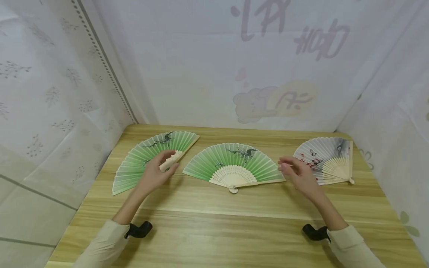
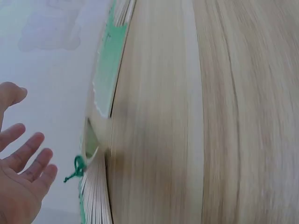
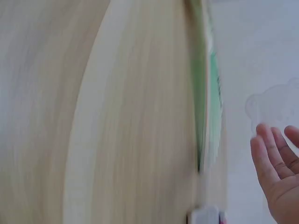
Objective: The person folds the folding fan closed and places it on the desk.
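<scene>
Three spread folding fans lie on the table. The left green fan [image 1: 134, 163] is tilted and partly covered by my left hand [image 1: 157, 169], which hovers over its ribs with fingers apart and nothing held. In the middle, a second green fan [image 1: 201, 163] with a dark branch print has its pivot toward me. My right hand [image 1: 299, 175] is between that fan's right tip and the grey-white fan [image 1: 331, 149] with red blossoms, hiding part of the latter; its fingers are loosely bent and hold nothing. A green tassel cord [image 2: 78, 167] hangs at the left fan in the left wrist view.
The wooden table [image 1: 207, 230] carries all three fans. White printed curtains [image 1: 187, 67] enclose its back and sides. Each wrist bears a black camera mount, one at the left cuff [image 1: 140, 229] and one at the right cuff [image 1: 315, 232].
</scene>
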`<state>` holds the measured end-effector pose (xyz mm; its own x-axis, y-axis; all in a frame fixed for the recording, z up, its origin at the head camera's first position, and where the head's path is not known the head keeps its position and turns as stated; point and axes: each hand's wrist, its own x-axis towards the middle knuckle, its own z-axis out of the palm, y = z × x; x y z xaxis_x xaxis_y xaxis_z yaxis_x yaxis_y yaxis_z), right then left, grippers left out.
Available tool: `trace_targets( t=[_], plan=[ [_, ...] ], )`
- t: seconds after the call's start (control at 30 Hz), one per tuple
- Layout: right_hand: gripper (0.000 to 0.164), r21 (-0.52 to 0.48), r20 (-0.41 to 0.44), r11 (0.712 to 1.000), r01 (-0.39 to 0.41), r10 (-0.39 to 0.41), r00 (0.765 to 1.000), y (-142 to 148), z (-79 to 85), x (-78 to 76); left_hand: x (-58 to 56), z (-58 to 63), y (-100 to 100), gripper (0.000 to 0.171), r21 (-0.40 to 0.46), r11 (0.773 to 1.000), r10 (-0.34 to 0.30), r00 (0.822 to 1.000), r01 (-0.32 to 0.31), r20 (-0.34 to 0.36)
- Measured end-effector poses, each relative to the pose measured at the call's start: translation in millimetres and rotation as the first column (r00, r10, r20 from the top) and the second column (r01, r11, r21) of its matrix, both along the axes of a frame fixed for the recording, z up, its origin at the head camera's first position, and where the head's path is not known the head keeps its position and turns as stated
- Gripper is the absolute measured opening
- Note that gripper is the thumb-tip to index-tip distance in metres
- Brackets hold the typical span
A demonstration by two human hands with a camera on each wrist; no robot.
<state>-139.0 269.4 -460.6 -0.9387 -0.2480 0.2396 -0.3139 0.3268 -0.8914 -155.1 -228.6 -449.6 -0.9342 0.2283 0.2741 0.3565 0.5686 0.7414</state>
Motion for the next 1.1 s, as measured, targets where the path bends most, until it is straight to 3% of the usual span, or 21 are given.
trace_targets(
  t=[0.07, 0.17, 0.27, 0.37, 0.47, 0.93, 1.1],
  plan=[
    [0.029, -0.191, 0.108, 0.981, -0.022, 0.044, 0.993, -3, -0.9, 1.1, -0.5, -0.6, 3, 0.047, 0.091, 0.996, -0.008, 1.000, 0.005, 0.022],
    [0.031, -0.424, 0.264, 0.905, -0.019, 0.144, 0.954, -10, -5.0, 5.0, -1.6, -3.0, 6, 0.048, 0.184, 0.983, -0.019, 0.998, 0.007, 0.062],
    [0.035, -0.548, 0.369, 0.836, 0.022, 0.218, 0.904, -17, -11.0, 9.9, -1.4, -5.8, 9, 0.052, 0.257, 0.966, -0.041, 0.992, 0.009, 0.118],
    [0.040, -0.585, 0.436, 0.808, 0.070, 0.241, 0.867, -24, -16.9, 14.8, -0.5, -10.0, 10, 0.055, 0.286, 0.958, -0.050, 0.986, 0.003, 0.159],
    [0.045, -0.585, 0.464, 0.806, 0.087, 0.244, 0.852, -29, -21.2, 18.1, 0.2, -13.8, 11, 0.057, 0.257, 0.966, -0.041, 0.984, -0.006, 0.176],
    [0.052, -0.493, 0.438, 0.870, 0.007, 0.242, 0.866, -42, -26.1, 27.1, 5.6, -23.2, 15, 0.059, 0.132, 0.991, -0.066, 0.964, 0.032, 0.259],
    [0.049, -0.483, 0.447, 0.875, -0.004, 0.251, 0.859, -46, -27.2, 33.8, 9.1, -23.8, 19, 0.057, 0.156, 0.987, -0.095, 0.947, 0.048, 0.306]
  ],
)
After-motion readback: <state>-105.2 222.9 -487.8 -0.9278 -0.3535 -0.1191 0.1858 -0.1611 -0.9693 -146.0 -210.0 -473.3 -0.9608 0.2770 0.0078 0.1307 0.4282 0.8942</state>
